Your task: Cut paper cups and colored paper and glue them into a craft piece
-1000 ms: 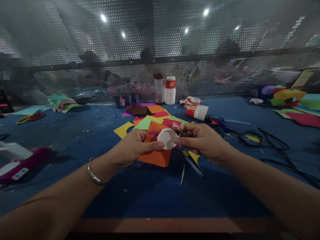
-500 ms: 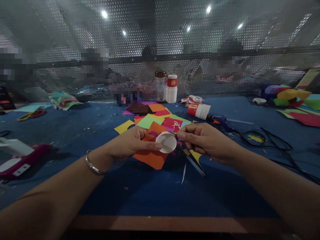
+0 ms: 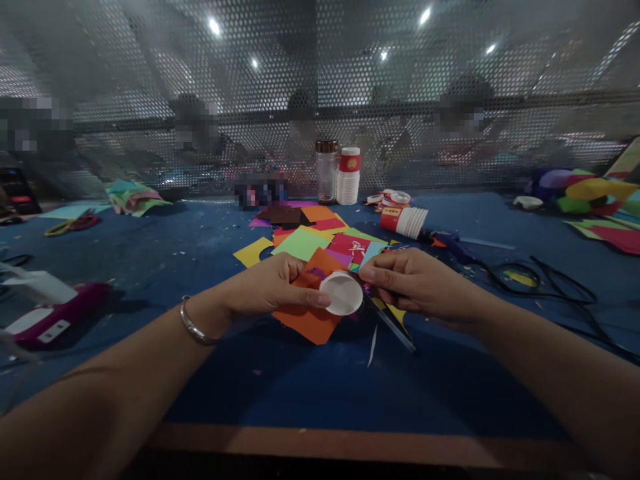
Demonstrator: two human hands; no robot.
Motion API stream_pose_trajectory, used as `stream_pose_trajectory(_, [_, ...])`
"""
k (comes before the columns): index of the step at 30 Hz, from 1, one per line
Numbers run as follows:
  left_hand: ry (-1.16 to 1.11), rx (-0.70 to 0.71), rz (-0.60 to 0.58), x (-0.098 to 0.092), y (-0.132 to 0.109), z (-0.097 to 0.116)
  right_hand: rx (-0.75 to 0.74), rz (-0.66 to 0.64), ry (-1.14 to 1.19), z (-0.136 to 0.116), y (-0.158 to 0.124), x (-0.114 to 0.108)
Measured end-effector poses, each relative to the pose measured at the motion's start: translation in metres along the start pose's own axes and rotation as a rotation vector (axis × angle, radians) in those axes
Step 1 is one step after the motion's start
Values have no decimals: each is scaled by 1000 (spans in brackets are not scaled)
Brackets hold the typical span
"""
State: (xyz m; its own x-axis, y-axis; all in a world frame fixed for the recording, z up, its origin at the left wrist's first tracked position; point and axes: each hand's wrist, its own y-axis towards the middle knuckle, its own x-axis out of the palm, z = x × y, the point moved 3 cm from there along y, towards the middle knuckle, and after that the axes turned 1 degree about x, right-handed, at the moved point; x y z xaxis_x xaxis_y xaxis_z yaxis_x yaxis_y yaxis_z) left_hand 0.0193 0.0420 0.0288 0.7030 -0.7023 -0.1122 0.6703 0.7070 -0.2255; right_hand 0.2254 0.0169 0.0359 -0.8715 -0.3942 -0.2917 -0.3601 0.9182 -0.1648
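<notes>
My left hand (image 3: 277, 288) is closed on a shallow white cut-down paper cup (image 3: 343, 295), its thumb pressed on the near side of the rim. The round white inside of the cup faces me. At the cup's right rim, my right hand (image 3: 400, 280) pinches with thumb and forefinger; whatever lies between them is too small to make out. Orange paper (image 3: 313, 325) shows behind and below the cup, and I cannot tell whether the left fingers touch it. A long narrow strip or blade (image 3: 396, 328) lies below the right hand, beside a thin white paper scrap (image 3: 373, 347).
Coloured paper sheets (image 3: 305, 241) lie ahead. Behind them stand a clear bottle (image 3: 327, 175) and stacked paper cups (image 3: 349, 185); more cups (image 3: 406, 222) lie sideways. A glue gun (image 3: 453, 245) with a black cord is at right. Scissors (image 3: 73, 223) and a magenta power strip (image 3: 75, 317) are left.
The whole view has shifted slightly, so most things appear a little further right. Both hands stay at the cup, which faces me a bit differently; the right hand still pinches at its rim.
</notes>
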Motion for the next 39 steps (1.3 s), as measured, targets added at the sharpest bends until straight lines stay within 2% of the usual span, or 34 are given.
stream_pose_trajectory(13, [-19, 34, -47, 2, 2, -2, -7, -10, 7, 3, -1, -1])
stream_pose_trajectory(22, [44, 18, -29, -1, 2, -3, -11, 7, -39, 0, -1, -1])
stream_pose_trajectory(33, [124, 22, -37, -3, 0, 0, -32, -35, -117, -1, -2, -3])
stream_pose_trajectory(39, [79, -36, -97, -5, 1, -6, -60, -45, -186, -4, -2, -2])
